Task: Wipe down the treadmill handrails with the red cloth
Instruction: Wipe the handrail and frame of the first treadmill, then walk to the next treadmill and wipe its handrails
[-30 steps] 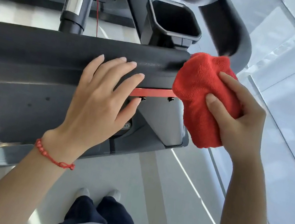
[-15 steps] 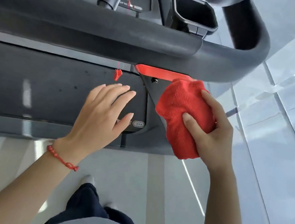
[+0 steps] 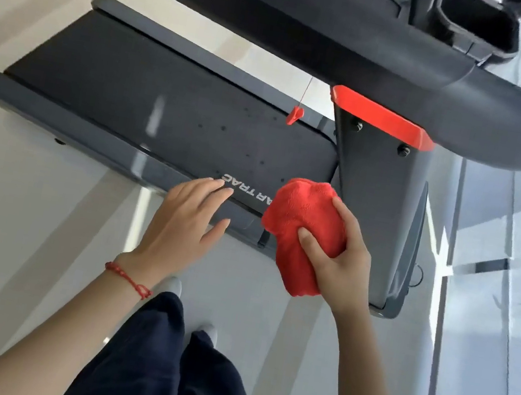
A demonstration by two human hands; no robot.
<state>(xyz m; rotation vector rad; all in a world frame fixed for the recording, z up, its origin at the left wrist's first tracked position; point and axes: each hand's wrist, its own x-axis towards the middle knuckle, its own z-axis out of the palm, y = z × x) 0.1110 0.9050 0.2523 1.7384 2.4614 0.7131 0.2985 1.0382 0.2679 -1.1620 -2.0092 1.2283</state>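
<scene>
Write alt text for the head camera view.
A person's right hand grips a bunched red cloth below the dark treadmill handrail, not touching it. The open left hand hovers beside it, above the treadmill belt.

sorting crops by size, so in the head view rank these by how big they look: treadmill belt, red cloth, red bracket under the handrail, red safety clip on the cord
1. treadmill belt, by far the largest
2. red cloth, though it is nearer the camera, which inflates it
3. red bracket, close to the cloth in apparent area
4. red safety clip, smallest
</scene>
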